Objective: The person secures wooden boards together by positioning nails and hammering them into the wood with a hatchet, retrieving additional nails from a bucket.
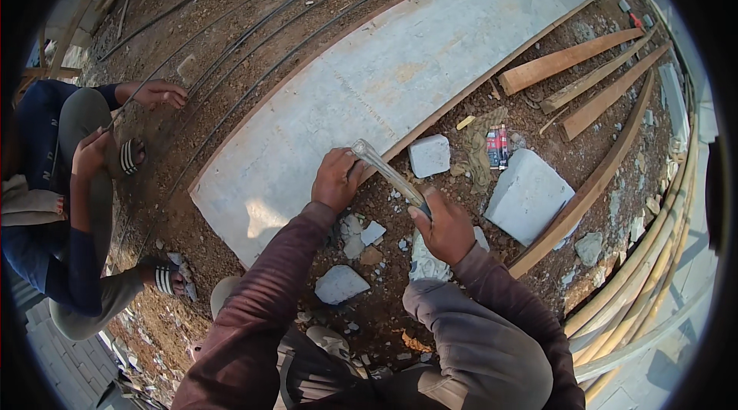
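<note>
My right hand is wrapped round the dark grip of a hammer. The hammer slants up and left, its metal head close beside my left hand. My left hand rests at the near edge of a long, pale grey-white board with brown wooden edging. Its fingers are curled closed, and whatever they may pinch is hidden. The board lies on the ground, running from near left to far right.
At left a co-worker squats, hands near long thin metal rods. White blocks and rubble lie near my knees. Wooden planks, a cloth, small packs and bundled poles lie at right.
</note>
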Motion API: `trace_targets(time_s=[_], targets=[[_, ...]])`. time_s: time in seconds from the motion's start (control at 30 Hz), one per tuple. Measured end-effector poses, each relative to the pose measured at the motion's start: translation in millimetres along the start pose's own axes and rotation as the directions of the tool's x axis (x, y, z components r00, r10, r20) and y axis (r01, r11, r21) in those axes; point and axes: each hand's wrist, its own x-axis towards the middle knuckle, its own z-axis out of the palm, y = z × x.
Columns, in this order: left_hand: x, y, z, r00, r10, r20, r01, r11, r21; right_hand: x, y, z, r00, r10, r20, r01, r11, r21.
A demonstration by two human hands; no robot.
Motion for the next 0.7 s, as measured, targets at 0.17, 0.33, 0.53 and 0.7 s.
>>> trace_targets(time_s=[0.17,0.33,0.53,0.7], targets=[[-2.4,-3.6,2.0,1.000,-0.012,0.004,0.012,1.000,-0.016,5.2,3.2,1.1,0.977,0.126,0.173,-0.097,0.981,-0.168],[-0.2,-2.8,0.9,1.000,0.029,-0.011,-0.029,0.999,-0.019,0.2,4.7,4.8,0.996,0.065,0.067,-0.060,0.996,-0.073],[-7.6,1.3,-10.1,0.989,-0.084,0.122,0.094,0.993,-0.079,-2.0,5.2,8.4,0.982,0.136,0.128,-0.126,0.989,-0.081],[-12.9,27.6,-18.1,0.920,-0.315,0.234,0.088,0.746,0.660,-10.4,20.8,9.8,0.986,0.142,0.086,-0.135,0.988,-0.075]])
